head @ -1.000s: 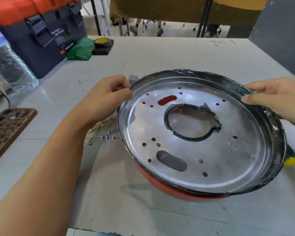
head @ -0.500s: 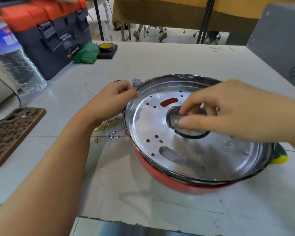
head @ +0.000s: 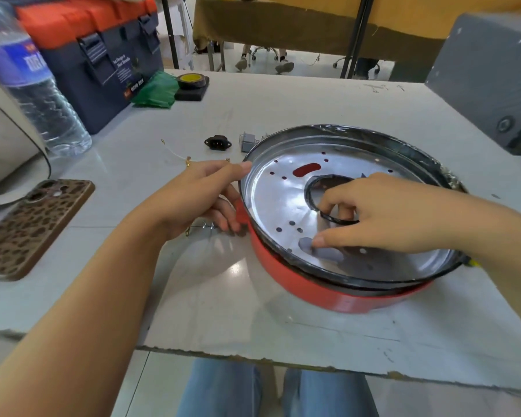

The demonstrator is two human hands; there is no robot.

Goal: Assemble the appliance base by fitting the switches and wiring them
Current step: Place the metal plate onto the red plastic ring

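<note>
Appliance base (head: 328, 291): round, shiny perforated metal

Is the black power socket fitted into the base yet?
Not fitted. The black power socket lies loose on the table, apart from the red base.

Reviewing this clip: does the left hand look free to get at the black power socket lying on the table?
Probably yes, once it lets go. The left hand grips the appliance base at its rim, and the black power socket lies on open table just beyond its fingers, with nothing between them.
</note>
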